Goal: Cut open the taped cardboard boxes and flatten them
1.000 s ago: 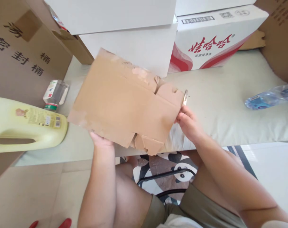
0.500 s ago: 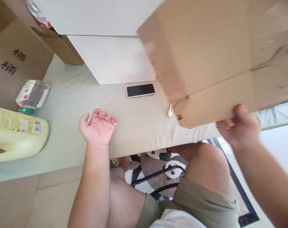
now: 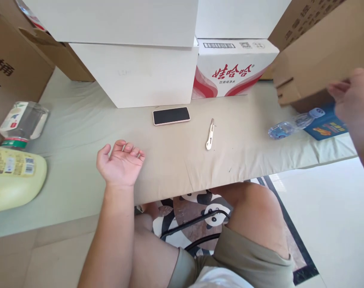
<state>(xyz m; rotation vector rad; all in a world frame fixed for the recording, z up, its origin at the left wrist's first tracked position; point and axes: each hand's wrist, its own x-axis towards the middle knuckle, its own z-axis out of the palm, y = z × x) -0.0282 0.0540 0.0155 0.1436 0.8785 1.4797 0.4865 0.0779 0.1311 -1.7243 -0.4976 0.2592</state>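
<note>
My left hand (image 3: 121, 163) rests palm up over the covered table, fingers loosely curled and apart, holding nothing. At the far right my right hand (image 3: 354, 96) grips the lower edge of a flattened piece of brown cardboard (image 3: 316, 52) with slots cut in its edge. The cardboard is tilted and partly out of view. Below it lie a clear plastic water bottle (image 3: 294, 124) and a blue package (image 3: 327, 125). Between the hands lie a phone (image 3: 171, 116), screen up, and a white utility knife (image 3: 210, 136).
White boxes (image 3: 134, 74) stand stacked at the back, beside a red-and-white printed carton (image 3: 229, 72). To the left are a brown carton (image 3: 14, 60), a clear jar with a green lid (image 3: 26, 122) and a pale yellow jug (image 3: 16, 178). The table's front edge is above my knees.
My right hand has carried the cardboard to the right and away from me, uncovering the printed carton, the utility knife and the bottle. My left hand has hardly moved.
</note>
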